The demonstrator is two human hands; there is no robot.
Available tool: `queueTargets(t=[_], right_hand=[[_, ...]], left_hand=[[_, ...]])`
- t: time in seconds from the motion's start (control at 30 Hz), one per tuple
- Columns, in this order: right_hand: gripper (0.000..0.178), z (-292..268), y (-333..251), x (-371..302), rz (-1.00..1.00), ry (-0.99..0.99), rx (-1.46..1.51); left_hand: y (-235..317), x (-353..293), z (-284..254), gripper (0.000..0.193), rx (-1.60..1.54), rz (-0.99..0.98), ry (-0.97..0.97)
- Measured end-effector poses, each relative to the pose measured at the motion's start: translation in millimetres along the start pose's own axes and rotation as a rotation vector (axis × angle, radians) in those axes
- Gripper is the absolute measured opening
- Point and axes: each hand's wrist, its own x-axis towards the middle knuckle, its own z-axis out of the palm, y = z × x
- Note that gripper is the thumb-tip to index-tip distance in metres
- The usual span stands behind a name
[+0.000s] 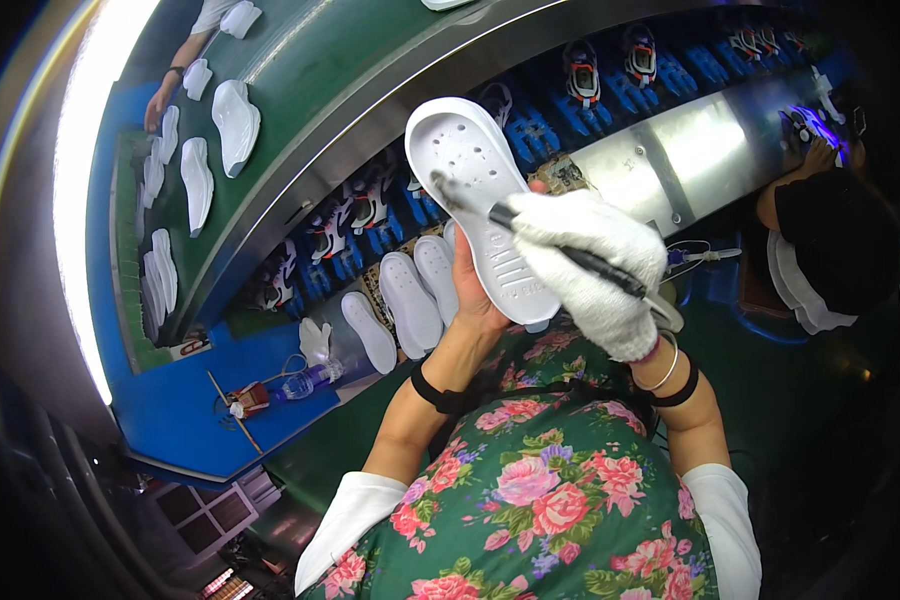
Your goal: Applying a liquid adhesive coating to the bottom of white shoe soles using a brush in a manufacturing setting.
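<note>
A white shoe sole point(465, 140) is tilted up in front of me, its hollowed inner face with several small holes toward me. My bare left hand point(475, 295) is wrapped round its side and underside, and most of those fingers are hidden behind it. In a white knitted glove, my right hand point(595, 262) is closed round a black-handled brush point(501, 214). The blurred brush head lies over the middle of the sole's inner face. More white soles point(407, 308) rest just beyond my left forearm.
A green conveyor belt point(300, 75) carrying white soles point(236, 125) runs along the far left. Behind the sole, shoe uppers point(582, 75) sit on blue racks. A blue table point(180, 400) holds a plastic bottle point(310, 380). Another person point(835, 235) works at right; someone's arm point(175, 75) reaches in at upper left.
</note>
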Motion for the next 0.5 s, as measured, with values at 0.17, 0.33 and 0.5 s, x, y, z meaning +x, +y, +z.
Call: queueTargets(t=[0.17,0.33,0.5], right_hand=[[0.019,-2,-1,-3,-0.263,-0.114,-0.25],[0.022,-6,11,-8,0.049,0.062,0.061],[0.016,-13,4,-11,-0.217,-0.173,-0.219]], left_hand=[[4,7,3,0.089,0.205,0.035,-0.036],[0,14,-3,0.085,-0.233,0.031,-0.158],[1,19,3,0.089,-0.103,0.031,-0.246]])
